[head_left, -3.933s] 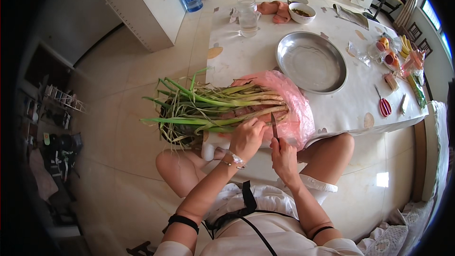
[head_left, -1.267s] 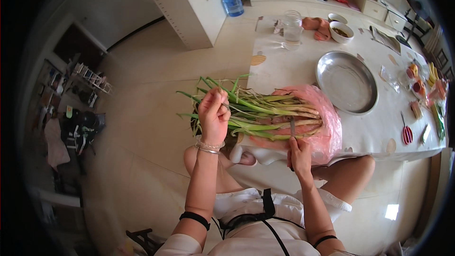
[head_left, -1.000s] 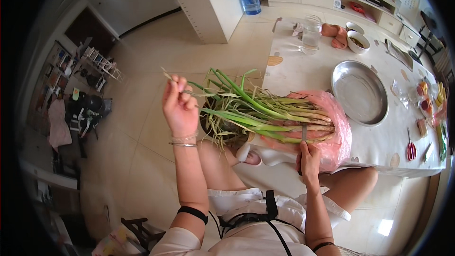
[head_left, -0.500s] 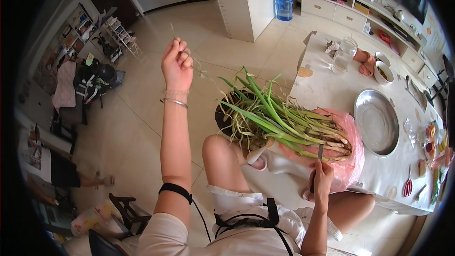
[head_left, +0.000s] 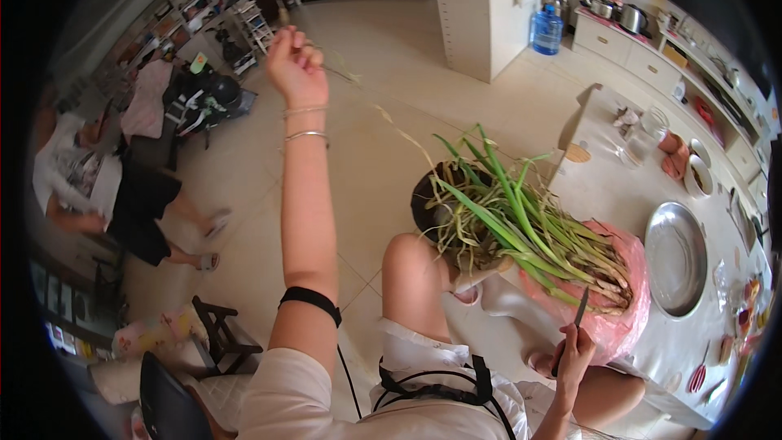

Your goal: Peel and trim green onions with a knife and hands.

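Note:
My left hand (head_left: 295, 65) is raised high, its fingers pinched on a thin withered scallion leaf (head_left: 393, 121). That leaf trails down toward the heap of scallions (head_left: 529, 224), and its lower end is lost among the dry tops. In my right hand (head_left: 575, 349) is a knife (head_left: 582, 310), blade pointing up and away, close to the pale root ends. The scallions, green and yellowed, lie over a pink plastic bag (head_left: 626, 332) at the table's near corner. Their leafy tops hang over a dark round container (head_left: 422, 205), which they partly hide.
On the table at right stand a metal basin (head_left: 676, 261), a glass jar (head_left: 648, 137) and a white bowl (head_left: 698, 178). Another person (head_left: 106, 171) is at the left. A wooden stool (head_left: 218, 334) and a dark chair (head_left: 167, 395) stand at lower left.
My left hand has risen farther from the heap, with the withered leaf stretched out below it. My right hand still grips the knife. The other person has come further into view.

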Demonstrator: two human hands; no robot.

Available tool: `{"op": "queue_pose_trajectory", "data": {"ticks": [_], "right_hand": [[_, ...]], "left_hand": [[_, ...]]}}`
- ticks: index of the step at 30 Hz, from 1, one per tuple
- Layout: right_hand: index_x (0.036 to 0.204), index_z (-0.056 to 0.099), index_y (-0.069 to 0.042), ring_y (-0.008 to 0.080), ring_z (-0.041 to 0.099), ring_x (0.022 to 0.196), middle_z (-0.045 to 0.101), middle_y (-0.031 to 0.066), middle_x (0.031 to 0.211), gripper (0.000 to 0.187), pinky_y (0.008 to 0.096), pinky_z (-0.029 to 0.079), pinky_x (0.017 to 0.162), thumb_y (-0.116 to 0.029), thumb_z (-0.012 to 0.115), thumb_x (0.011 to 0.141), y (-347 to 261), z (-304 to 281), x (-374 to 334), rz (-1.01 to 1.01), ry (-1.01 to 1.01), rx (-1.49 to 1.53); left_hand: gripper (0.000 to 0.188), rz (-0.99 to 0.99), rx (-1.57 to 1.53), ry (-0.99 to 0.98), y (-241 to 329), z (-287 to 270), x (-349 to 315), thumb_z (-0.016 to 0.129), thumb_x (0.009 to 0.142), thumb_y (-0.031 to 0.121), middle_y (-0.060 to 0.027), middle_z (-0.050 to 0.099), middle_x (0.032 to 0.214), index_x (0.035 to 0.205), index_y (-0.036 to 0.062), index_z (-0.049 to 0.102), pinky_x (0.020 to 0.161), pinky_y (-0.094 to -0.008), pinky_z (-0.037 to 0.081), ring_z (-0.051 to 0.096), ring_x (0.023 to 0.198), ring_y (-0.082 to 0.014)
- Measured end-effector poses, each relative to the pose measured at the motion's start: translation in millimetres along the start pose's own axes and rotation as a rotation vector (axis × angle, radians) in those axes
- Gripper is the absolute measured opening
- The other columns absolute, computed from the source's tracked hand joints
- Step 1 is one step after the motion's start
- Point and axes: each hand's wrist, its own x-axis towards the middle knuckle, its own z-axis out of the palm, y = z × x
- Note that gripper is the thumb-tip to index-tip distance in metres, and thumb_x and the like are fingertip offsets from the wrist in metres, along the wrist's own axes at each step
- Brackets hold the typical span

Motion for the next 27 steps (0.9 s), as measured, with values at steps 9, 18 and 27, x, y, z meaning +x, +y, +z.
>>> {"op": "queue_pose_trajectory", "data": {"ticks": [9,18,27], "right_hand": [[0.08,0.06,0.003,0.0087,0.037,0.029,0.042,0.0017,0.042,0.034,0.0259,0.024,0.031,-0.024,0.049,0.098,-5.8,-0.4,-8.5,-0.04,-0.05,0.014],[0.081,0.06,0.002,0.0085,0.037,0.029,0.041,0.0013,0.041,0.032,0.0259,0.023,0.031,-0.024,0.05,0.098,1.4,1.9,-7.3,-0.073,-0.015,-0.029],[0.081,0.061,0.002,0.0083,0.038,0.03,0.043,0.0022,0.039,0.031,0.0264,0.025,0.033,-0.02,0.048,0.098,-0.4,0.8,-9.7,-0.071,-0.004,-0.05]], "left_hand": [[0.006,-0.144,0.167,0.358,-63.5,-85.3,0.5,0.054,0.091,0.014,0.0017,0.048,0.068,0.09,0.0078,0.057,0.042,-0.02,0.023,0.031,0.048,-0.0052],[0.003,0.167,0.225,0.22,6.4,-72.9,32.2,0.055,0.09,0.008,0.0008,0.049,0.07,0.087,0.0065,0.055,0.043,-0.0207,0.025,0.033,0.052,-0.0061],[0.006,-0.312,0.102,0.325,-94.4,-119.4,-40.4,0.051,0.092,0.014,0.0031,0.045,0.065,0.086,0.0112,0.054,0.041,-0.0208,0.025,0.031,0.048,-0.0057]]}}
